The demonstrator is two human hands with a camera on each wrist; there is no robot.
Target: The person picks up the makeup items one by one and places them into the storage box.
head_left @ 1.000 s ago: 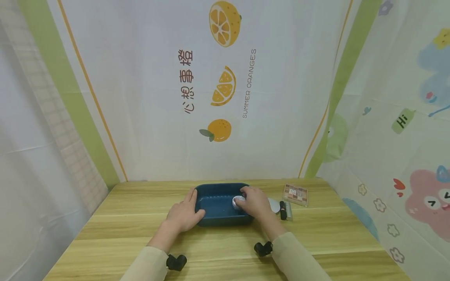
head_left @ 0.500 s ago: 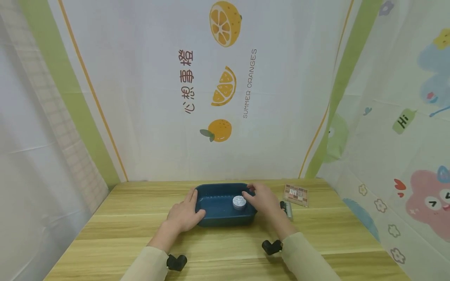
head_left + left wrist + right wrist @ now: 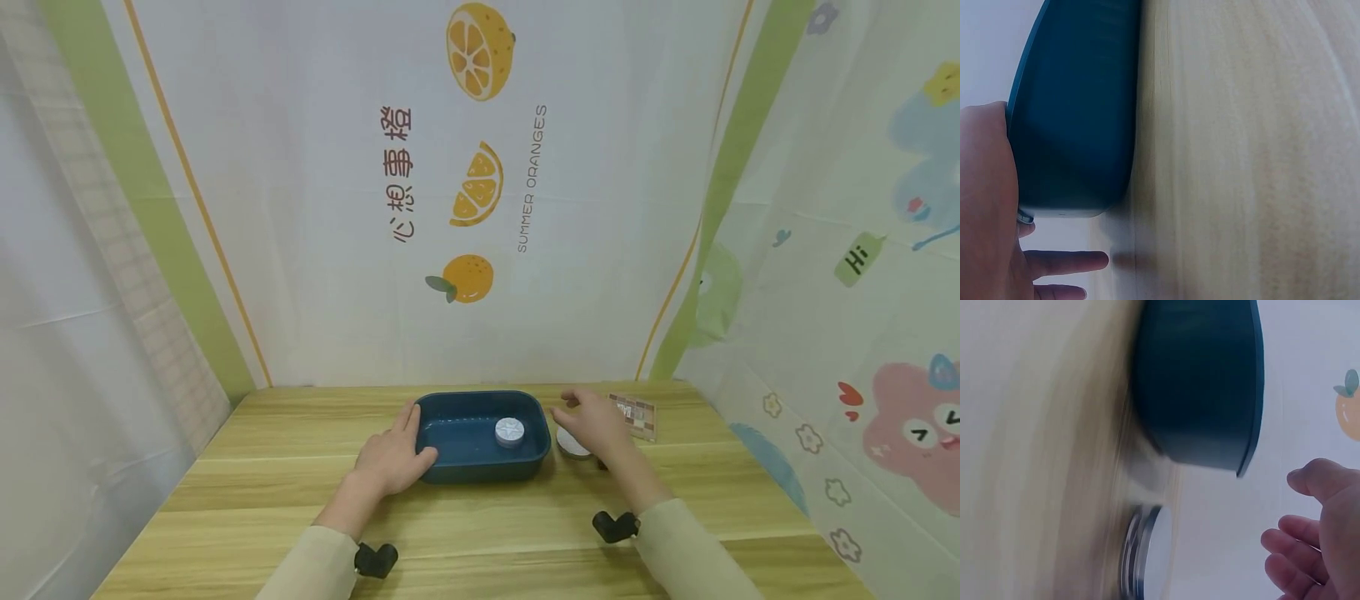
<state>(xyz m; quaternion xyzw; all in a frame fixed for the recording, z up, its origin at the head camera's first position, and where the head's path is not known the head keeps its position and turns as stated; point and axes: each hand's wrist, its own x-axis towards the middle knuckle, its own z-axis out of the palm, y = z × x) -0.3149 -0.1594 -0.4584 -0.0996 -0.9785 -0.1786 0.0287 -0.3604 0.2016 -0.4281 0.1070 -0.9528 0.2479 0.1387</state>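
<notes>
A dark blue rectangular basin (image 3: 480, 473) stands on the wooden table. My left hand (image 3: 390, 458) rests against its left end, with straight fingers along the outside and the thumb at the rim. Inside the basin, toward the right, lies a small round white case (image 3: 510, 432) with a patterned top. To the right of the basin is a flat round case (image 3: 1159, 553) with a white top and silvery side, partly covered by my right hand (image 3: 596, 425) in the head view. That hand hovers above it, fingers loosely bent and holding nothing.
An eyeshadow palette (image 3: 637, 417) lies at the right, partly behind my right hand. A bit of a black object (image 3: 602, 464) shows beneath the right forearm. A white curtain printed with oranges (image 3: 468, 279) hangs behind the table.
My right hand has let go of the small white case inside the basin, then moved right, out over the round white-topped case. My left hand has stayed at the basin's left end.
</notes>
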